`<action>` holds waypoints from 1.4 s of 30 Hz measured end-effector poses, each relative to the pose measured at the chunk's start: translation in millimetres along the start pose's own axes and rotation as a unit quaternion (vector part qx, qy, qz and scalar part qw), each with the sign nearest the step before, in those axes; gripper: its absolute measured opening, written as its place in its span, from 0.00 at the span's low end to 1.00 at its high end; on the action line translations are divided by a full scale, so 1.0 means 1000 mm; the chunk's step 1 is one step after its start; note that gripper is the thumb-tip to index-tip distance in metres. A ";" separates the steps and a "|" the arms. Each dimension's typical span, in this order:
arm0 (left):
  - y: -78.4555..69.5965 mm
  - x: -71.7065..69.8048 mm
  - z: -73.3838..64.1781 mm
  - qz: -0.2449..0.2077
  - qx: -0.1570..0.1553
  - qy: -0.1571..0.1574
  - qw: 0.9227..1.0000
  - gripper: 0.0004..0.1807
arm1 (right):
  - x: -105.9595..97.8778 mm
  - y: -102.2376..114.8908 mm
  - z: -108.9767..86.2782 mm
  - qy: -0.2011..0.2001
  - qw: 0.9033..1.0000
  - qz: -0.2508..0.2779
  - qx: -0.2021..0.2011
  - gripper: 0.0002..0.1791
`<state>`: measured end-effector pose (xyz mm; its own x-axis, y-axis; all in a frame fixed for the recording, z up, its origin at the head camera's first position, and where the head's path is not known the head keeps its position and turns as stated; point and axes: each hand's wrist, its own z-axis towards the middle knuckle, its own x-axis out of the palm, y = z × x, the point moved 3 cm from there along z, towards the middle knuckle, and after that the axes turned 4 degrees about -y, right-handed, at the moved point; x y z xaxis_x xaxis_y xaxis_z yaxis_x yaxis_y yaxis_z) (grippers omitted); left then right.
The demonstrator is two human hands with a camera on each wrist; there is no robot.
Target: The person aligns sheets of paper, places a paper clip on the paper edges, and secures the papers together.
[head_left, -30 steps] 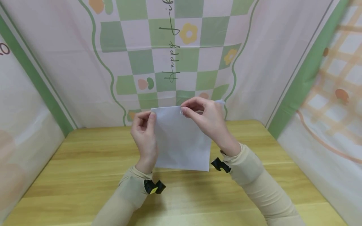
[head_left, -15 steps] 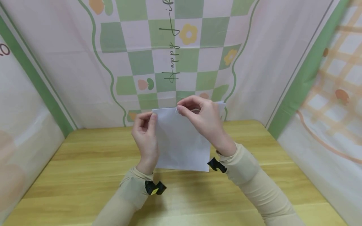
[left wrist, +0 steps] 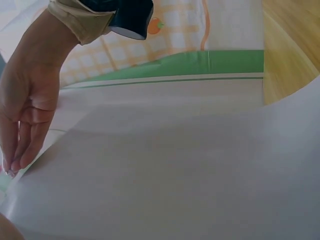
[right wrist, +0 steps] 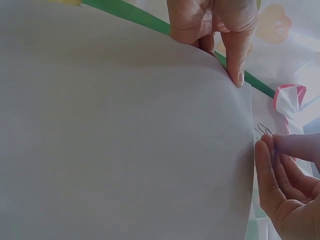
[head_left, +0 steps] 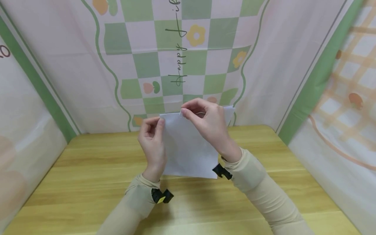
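White paper point(head_left: 191, 147) hangs upright over the table, its top edge level with both hands. My left hand point(head_left: 152, 140) pinches the top left corner, thumb on the near face. A small wire paper clip point(right wrist: 264, 129) is pinched between thumb and fingertips of my right hand point(head_left: 211, 125), its rounded loops sticking out. In the right wrist view the clip is right beside the paper's edge, a little way from the left thumb point(right wrist: 237, 65). The paper's top right part is mostly hidden behind my right hand in the head view.
A light wood-grain table point(head_left: 97, 176) lies under the hands. Behind it hangs a green-and-white checked curtain point(head_left: 170, 42), with more printed cloth point(head_left: 346, 107) at the sides. Each wrist carries a black camera mount point(head_left: 162, 195).
My right hand has slid left along the paper's top edge with the clip, closer to the left hand. The left hand and the paper's left corner have shifted slightly right.
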<state>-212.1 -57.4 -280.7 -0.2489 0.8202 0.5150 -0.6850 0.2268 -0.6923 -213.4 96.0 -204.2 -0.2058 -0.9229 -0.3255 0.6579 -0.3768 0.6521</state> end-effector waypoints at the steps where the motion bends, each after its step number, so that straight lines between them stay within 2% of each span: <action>1: 0.000 0.000 0.000 0.000 0.001 0.001 1.000 0.09 | 0.000 0.000 0.000 -0.003 1.000 -0.002 -0.001 0.06; 12: 0.000 0.001 -0.001 -0.010 -0.005 -0.004 1.000 0.06 | 0.004 0.005 0.004 -0.025 0.999 -0.022 -0.024 0.05; 21: 0.002 0.001 -0.001 -0.008 0.001 -0.002 1.000 0.12 | 0.007 0.007 0.006 -0.045 0.997 -0.039 -0.045 0.06; 42: 0.002 0.002 -0.001 -0.013 -0.003 0.008 1.000 0.10 | 0.014 0.005 0.007 -0.057 0.994 -0.022 -0.091 0.05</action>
<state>-212.7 -54.8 -281.5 -0.2201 0.8229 0.5238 -0.6873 0.2502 -0.6819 -217.5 80.3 -200.8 -0.3106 -0.9130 -0.2643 0.7648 -0.4052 0.5009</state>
